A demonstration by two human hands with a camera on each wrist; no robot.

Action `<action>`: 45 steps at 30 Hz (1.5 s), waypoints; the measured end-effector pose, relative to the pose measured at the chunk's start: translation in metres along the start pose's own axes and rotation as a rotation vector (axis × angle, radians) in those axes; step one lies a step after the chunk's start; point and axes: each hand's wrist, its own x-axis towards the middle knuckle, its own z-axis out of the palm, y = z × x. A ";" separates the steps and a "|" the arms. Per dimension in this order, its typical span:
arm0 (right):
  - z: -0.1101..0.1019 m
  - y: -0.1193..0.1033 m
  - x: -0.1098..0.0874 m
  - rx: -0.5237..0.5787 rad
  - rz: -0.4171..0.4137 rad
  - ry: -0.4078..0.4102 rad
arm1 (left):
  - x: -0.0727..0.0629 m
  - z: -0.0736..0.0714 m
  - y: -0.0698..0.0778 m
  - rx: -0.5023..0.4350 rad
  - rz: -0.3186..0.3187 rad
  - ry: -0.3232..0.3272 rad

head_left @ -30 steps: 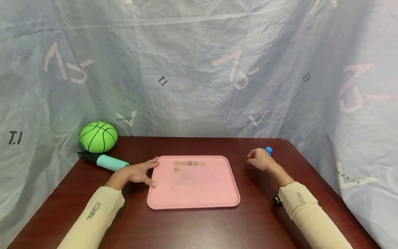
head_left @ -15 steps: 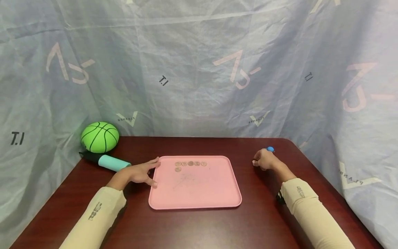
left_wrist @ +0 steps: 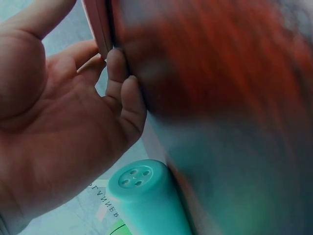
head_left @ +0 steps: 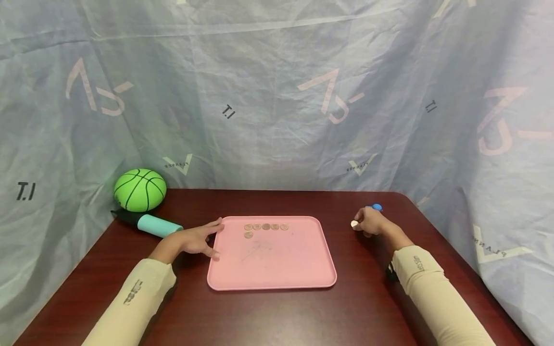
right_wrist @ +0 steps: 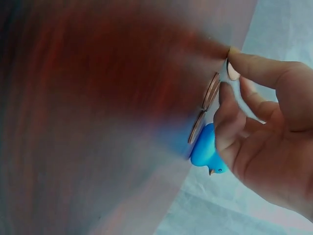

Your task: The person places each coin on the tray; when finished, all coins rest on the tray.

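My left hand (head_left: pixel 195 239) rests at the left edge of a pink tray (head_left: pixel 277 274), thumb and forefinger spread along its rim. Several coins (head_left: pixel 266 227) form a row near the tray's far side, and a single coin (head_left: pixel 248 235) lies in front of the row's left end. To the right of the tray, my right hand (head_left: pixel 372 222) pinches a pale, shiny coin (head_left: pixel 354 224) between thumb and fingers. The right wrist view shows more coins (right_wrist: pixel 211 91) edge-on at the table under this hand, near a blue toy bird (right_wrist: pixel 208 149).
At the table's back left sits a green ball (head_left: pixel 140 190) with basketball lines. A turquoise cylinder with a black end (head_left: pixel 159 225) lies in front of it, close to my left wrist. Grey printed cloth (head_left: pixel 268 120) hangs behind the dark red-brown table (head_left: pixel 277 317).
The right hand has shifted slightly right, and a coin now shows pinched at its fingertips. The left hand keeps its place on the tray; the whole head view has drifted slightly.
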 end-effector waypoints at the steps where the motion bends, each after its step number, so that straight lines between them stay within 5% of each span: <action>1: 0.000 0.000 0.000 0.015 -0.005 0.001 | 0.000 0.000 0.000 -0.005 0.001 0.000; 18: -0.001 -0.002 0.000 0.024 -0.033 -0.010 | -0.001 -0.001 0.002 0.005 -0.008 -0.001; 27: 0.001 -0.008 -0.002 -0.158 -0.119 0.044 | -0.001 0.000 0.002 0.014 0.001 -0.006; 33: 0.006 -0.013 0.000 -0.257 -0.076 0.051 | -0.001 0.000 0.002 0.016 0.009 -0.004; 45: 0.025 -0.065 0.004 -0.266 -0.088 0.159 | -0.002 0.000 0.002 0.010 0.004 -0.001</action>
